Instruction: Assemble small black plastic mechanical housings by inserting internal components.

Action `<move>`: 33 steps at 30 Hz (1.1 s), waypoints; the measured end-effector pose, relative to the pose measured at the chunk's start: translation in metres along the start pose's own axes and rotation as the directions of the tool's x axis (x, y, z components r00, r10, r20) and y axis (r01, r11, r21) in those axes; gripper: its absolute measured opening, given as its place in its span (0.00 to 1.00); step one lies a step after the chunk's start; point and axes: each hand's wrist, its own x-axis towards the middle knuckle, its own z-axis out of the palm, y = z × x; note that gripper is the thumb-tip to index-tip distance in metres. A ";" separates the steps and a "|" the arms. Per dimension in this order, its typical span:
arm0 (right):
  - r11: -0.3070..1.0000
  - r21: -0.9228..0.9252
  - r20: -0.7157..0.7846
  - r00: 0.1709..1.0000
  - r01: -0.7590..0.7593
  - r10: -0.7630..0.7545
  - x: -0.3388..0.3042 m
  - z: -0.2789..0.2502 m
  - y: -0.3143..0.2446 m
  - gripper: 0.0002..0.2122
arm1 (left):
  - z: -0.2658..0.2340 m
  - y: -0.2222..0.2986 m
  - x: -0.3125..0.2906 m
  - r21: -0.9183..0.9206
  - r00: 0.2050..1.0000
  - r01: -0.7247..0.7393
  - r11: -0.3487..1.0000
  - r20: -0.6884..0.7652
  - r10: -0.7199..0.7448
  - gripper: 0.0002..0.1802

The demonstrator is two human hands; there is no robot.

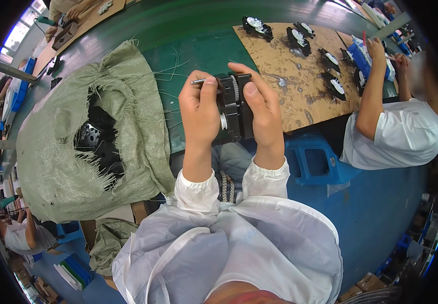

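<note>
Between my two hands is a black plastic gear assembly (pixel 234 112), with a grey toothed gear near its top and a small pale wheel on its left side. My left hand (pixel 198 114) is closed on the left side of it, thumb uppermost. A thin metal rod (pixel 197 81) sticks out leftward by that thumb; whether it belongs to the assembly I cannot tell. Along the other side my right hand (pixel 266 111) grips the assembly, its thumb on the black housing and its fingers around the far edge. The fingers under the part are partly hidden.
A torn green woven sack (pixel 51 147) holding black parts stands at left. Several black assemblies with white discs (pixel 298 38) lie on stained cardboard (pixel 274 66) at right. Beside it a co-worker (pixel 396 129) works near a blue stool (pixel 312 159). Green table (pixel 203 50) lies ahead.
</note>
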 end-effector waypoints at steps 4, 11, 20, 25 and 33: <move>0.998 -0.055 -0.006 1.000 -0.011 0.010 -0.001 0.002 -0.001 0.22 | -0.003 0.000 0.000 -0.016 1.000 0.013 1.000 0.003 -0.013 0.07; 1.000 -0.013 0.044 0.999 0.011 -0.011 0.000 0.009 0.006 0.23 | -0.005 -0.004 0.002 0.002 0.999 0.019 1.000 0.044 -0.019 0.07; 0.973 0.209 -0.119 0.990 0.095 -0.071 0.007 0.007 0.031 0.25 | 0.003 0.001 -0.001 0.118 0.973 -0.095 0.988 0.223 0.067 0.18; 0.929 0.358 -0.241 0.970 0.099 -0.010 0.007 0.005 0.020 0.23 | -0.009 0.005 0.001 0.350 0.912 -0.288 0.892 0.384 0.144 0.30; 0.881 0.467 -0.165 0.986 0.075 0.004 0.009 -0.016 0.025 0.18 | -0.020 -0.005 0.008 0.196 0.920 -0.214 0.957 0.371 0.130 0.32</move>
